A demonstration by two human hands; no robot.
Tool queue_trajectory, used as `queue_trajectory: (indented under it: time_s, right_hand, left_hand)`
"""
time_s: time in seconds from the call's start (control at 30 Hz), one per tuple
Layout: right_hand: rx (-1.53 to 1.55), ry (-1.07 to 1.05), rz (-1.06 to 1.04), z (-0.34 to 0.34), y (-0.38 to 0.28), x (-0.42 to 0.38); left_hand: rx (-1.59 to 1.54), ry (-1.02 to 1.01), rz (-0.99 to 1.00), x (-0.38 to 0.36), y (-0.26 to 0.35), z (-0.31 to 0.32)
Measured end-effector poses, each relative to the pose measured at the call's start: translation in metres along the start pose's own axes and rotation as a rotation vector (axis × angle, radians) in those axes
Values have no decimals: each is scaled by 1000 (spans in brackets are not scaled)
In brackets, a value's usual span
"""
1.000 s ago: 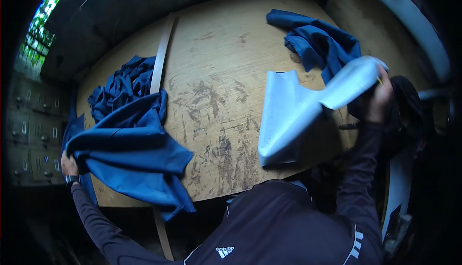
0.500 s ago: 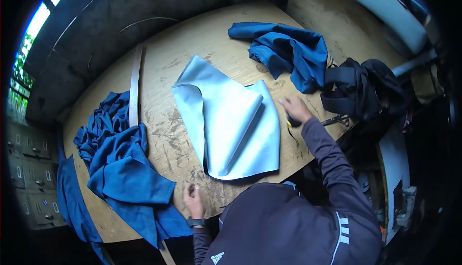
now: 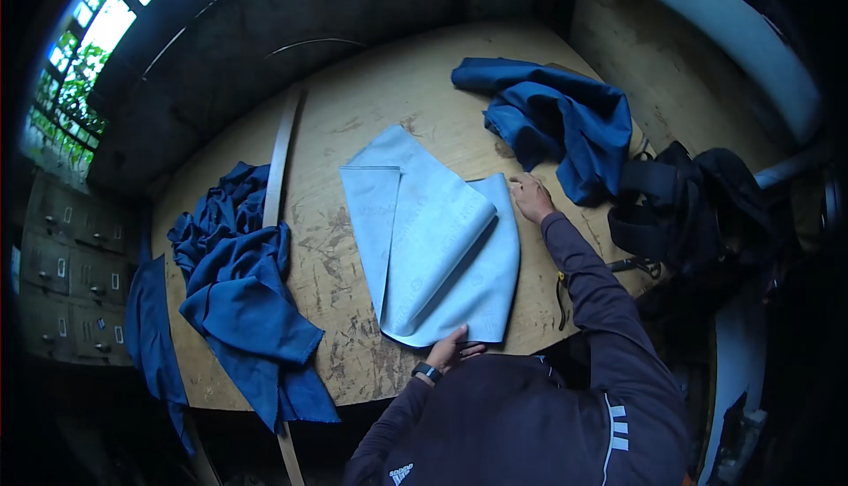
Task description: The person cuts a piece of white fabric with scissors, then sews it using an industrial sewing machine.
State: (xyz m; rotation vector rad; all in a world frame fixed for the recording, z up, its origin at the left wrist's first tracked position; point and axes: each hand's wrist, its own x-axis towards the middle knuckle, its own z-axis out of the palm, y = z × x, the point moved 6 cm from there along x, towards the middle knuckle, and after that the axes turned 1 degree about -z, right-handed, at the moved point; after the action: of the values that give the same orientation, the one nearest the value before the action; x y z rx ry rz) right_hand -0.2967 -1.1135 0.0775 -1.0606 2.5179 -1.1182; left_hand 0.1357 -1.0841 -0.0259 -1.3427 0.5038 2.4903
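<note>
A light blue sheet [image 3: 437, 221] lies folded over itself on the wooden table, with a raised diagonal fold across its middle. My left hand [image 3: 454, 350], a dark watch on its wrist, touches the sheet's near edge; its thumb and fingers are apart. At the sheet's far right corner is my right hand [image 3: 533, 199], closed, with the corner between its fingertips. Small black-and-yellow scissors or snips [image 3: 561, 296] lie beside my right forearm, partly hidden by the sleeve.
Crumpled dark blue fabric [image 3: 238, 265] covers the left side, beside a long wooden strip [image 3: 281, 159]. More blue fabric [image 3: 565, 120] lies at the back right. A black bag [image 3: 680, 203] and dark-handled scissors [image 3: 638, 265] are at the right edge.
My left hand has moved right, from bare table to the sheet's near edge. My right hand has come to the sheet's far right corner. The left flap now lies flatter, and the view has shifted.
</note>
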Motion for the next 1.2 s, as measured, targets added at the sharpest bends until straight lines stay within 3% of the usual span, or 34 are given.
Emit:
queue_trajectory:
  time_s: [0.1, 0.17, 0.23, 0.33, 0.37, 0.43, 0.5, 0.57, 0.6, 0.63, 0.7, 0.77, 0.8, 0.83, 0.87, 0.9, 0.97, 1.03, 1.07, 1.1, 1.13, 1.17, 1.2]
  right_hand:
    - [-145, -72, -121, 18, -25, 36]
    - [-176, -258, -80, 36, -12, 50]
    - [-192, -430, -33, 41, -10, 42]
    - [-78, -476, -72, 36, -5, -21]
    - [76, -612, 29, 34, 0, -55]
    - [333, -725, 81, 14, -5, -137]
    - [275, -840, 325, -17, -19, -218]
    - [599, -740, 557, -21, 1, -287]
    - [628, -679, 586, -23, 10, -305]
    - [832, -542, 614, -33, -16, -304]
    - [860, -462, 556, -40, -38, -270]
    - [652, -414, 280, -51, -72, -182]
    - [755, -413, 290, -41, -81, -132]
    - [804, -306, 161, -55, -129, -74]
    - [612, -224, -88, -71, -155, -7]
    - [614, -124, -261, -108, -221, 35]
    - [936, -25, -370, -167, -316, 104]
    - [1000, 166, -502, -239, -389, 144]
    - [847, 217, -686, -282, -427, 126]
    - [687, 263, -859, -308, -456, 112]
    - [375, 483, -1108, -333, -470, 101]
    - [392, 464, -1230, -346, -471, 92]
    - [407, 435, -1352, -358, -471, 83]
  left_hand:
    - [41, 151, 214, 1, 11, -12]
    - [1, 222, 388, -41, 30, -3]
    - [-29, 216, 808, -64, 47, -22]
    - [-332, 275, 867, -108, 37, -63]
    - [-392, 298, 870, -132, 33, -69]
    - [-374, 428, 914, -173, 20, -78]
    - [-68, 450, 901, -210, 14, -61]
    - [642, 594, 675, -229, -1, -57]
    - [677, 546, 581, -224, -12, -66]
    - [572, 503, 625, -222, -10, -66]
    - [436, 450, 765, -223, 39, -66]
    - [384, 398, 919, -213, 135, -80]
    - [650, 514, 897, -244, 204, -49]
    - [342, 213, 999, -230, 267, -60]
    - [438, 82, 1147, -259, 331, -26]
    - [303, 15, 1235, -284, 388, 0]
    - [403, -6, 1509, -382, 471, 63]
    - [535, -129, 1861, -492, 507, 122]
    - [427, 232, 1940, -540, 490, 153]
    - [1117, 992, 2264, -591, 484, 169]
    - [1300, 1172, 2316, -613, 475, 179]
    - [1461, 1371, 2370, -634, 465, 187]
    - [1265, 1153, 2352, -643, 452, 191]
